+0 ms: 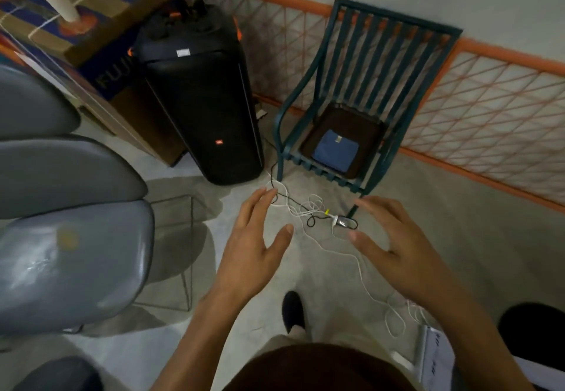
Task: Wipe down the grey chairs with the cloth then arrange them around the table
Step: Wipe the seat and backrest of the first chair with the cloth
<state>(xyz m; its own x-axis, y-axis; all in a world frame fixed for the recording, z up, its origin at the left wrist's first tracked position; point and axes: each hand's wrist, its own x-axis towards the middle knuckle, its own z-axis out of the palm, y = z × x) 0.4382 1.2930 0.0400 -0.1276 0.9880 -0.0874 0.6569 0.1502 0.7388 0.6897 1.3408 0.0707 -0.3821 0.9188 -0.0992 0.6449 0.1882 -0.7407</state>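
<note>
Right now both hands reach forward over the concrete floor (305, 268), palms down and fingers spread loose; the left hand (253, 247) and the right hand (394, 244) each have a wide grip and hold nothing. Between and just beyond them lies a tangle of white and black cables (305, 207) on the floor, with a small device (344, 222) at its end, near the right thumb.

At the left edge stand 3 grey chairs (76, 256) in a row, their moulded shells close together, the nearest one glossy with light on its seat and a thin wire leg frame (183, 253) showing beneath it. The blue cloth (336, 153) lies folded on a dark cushion (367, 127) on the seat of a dark green slatted armchair (382, 63), well ahead of the hands and apart from the grey chairs. That armchair stands against an orange lattice railing (489, 100). Just left of it is a tall black speaker (198, 100), and left of that a stack of cardboard boxes (101, 42) with a pale paper cup (59, 2) lying tilted on top. A dark shoe (292, 309) shows below the hands, and some white papers (434, 357) lie at the lower right.
</note>
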